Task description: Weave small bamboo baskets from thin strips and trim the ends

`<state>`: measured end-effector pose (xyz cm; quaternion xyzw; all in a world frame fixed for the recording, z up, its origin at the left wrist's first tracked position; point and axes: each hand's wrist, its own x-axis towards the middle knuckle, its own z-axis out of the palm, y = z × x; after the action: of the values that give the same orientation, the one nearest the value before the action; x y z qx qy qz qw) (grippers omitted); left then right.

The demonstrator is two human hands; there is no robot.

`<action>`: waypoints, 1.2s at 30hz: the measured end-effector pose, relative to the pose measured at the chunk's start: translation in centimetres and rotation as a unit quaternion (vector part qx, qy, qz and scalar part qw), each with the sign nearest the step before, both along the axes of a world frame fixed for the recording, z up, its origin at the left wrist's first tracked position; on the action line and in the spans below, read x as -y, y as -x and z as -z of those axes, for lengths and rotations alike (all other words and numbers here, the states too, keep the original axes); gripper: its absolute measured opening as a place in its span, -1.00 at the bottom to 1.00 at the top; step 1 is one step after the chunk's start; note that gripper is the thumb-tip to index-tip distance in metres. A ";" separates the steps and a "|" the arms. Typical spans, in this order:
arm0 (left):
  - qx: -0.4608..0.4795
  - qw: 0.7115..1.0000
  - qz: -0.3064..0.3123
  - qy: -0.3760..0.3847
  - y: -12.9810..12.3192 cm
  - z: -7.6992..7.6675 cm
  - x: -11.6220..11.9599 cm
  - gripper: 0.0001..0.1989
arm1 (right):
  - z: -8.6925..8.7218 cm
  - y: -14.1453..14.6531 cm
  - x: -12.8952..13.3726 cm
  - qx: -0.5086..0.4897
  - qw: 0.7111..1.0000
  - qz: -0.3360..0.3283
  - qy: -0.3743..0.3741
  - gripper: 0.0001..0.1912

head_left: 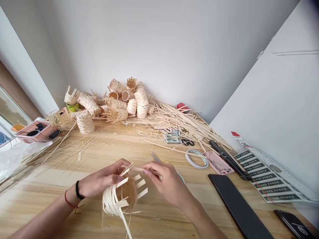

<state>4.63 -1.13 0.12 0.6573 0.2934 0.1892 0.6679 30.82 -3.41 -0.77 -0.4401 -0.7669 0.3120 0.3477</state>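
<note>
While left hand [101,182] grips basket [109,199], right hand [169,185] pinches strip [136,169] | littered table [152,227] | white wall [149,43]

You can read a "20" near the red tip of the long card [276,169] on your right. Its dark stripes have pale letters (too fuzzy to read). The little box [172,138] has tiny, blurry print, and the black case [295,223] has a round white sign.

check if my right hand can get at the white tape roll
Probably yes: nothing tall stands between the right hand and the tape roll on the table. The hand is pinching a pale strip, though, which it would likely need to release first.
</note>
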 end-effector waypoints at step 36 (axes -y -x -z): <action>-0.148 0.956 -0.131 -0.215 -0.1 0.0 1.0 -0.57 | -1.9 0.8 1.8 -0.120 0.991 0.042 -0.031 -0.82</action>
<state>4.78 -2.10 0.12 0.7621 0.4245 0.2344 0.4291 30.04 -5.17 1.11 -0.4206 -0.7098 0.3235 0.4633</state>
